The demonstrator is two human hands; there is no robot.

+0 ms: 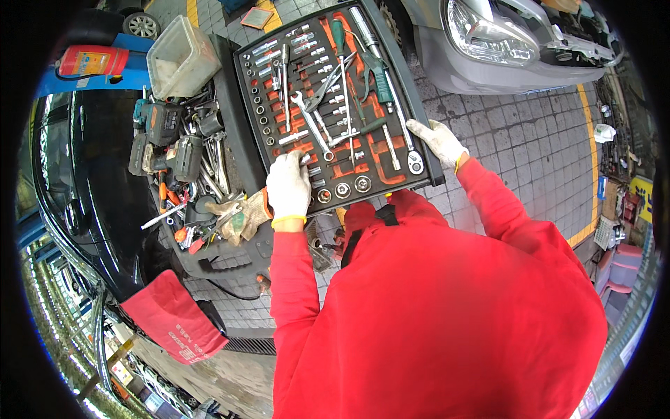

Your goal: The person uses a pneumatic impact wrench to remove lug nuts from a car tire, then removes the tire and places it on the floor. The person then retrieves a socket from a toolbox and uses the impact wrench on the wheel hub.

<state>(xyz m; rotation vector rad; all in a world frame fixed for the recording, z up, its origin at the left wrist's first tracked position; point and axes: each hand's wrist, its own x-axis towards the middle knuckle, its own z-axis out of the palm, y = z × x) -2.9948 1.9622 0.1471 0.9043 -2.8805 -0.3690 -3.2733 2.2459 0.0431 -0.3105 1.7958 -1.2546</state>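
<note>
A black tool drawer [421, 105] with red-lined cutouts lies pulled out in front of me, full of sockets, wrenches and drivers. My left hand [288, 183], in a white glove, is over its near left corner. Its fingers are curled at a small silver socket [306, 159]; the fingertips are partly hidden. My right hand [440, 143], gloved too, grips the drawer's right rim. Close to it lies a long ratchet [414, 163]. A combination wrench [312, 124], pliers [333, 82] and green-handled screwdrivers [338, 35] lie loose across the tray. Several large sockets [343, 189] sit along the near edge.
On the cart top to the left are cordless power tools [165, 122], loose hand tools and a crumpled rag [237, 218]. A pale plastic bin [183, 59] stands behind them. A dark car [105, 174] is at left, a silver car [481, 49] at far right.
</note>
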